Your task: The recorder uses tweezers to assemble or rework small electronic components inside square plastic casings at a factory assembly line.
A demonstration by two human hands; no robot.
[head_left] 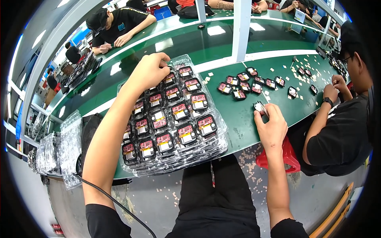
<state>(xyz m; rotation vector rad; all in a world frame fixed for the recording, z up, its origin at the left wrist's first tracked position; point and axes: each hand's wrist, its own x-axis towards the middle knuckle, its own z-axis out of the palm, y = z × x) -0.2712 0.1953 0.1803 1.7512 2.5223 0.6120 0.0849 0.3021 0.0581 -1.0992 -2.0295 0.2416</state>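
A stack of clear plastic trays [222, 144] lies in front of me at the left of the green table. Its top tray holds rows of small square electronic modules [186, 133], black-rimmed with red circuitry and a white block. Over the tray's far end, my left hand [151, 71] is bent with its fingertips drawn together; what they grip is hidden. To the right of the stack, my right hand [273, 126] pinches one such electronic module [259, 107] between thumb and fingers, just above the table. Beyond it lies a loose group of similar modules [239, 93].
Small pale paper squares [304, 81] litter the table at the right and the floor. A co-worker [337, 119] sits close at my right, near a red stool [291, 158]. White posts [241, 31] rise beyond the trays. More clear trays [70, 148] stand at far left; a black cable [119, 204] crosses below my left arm.
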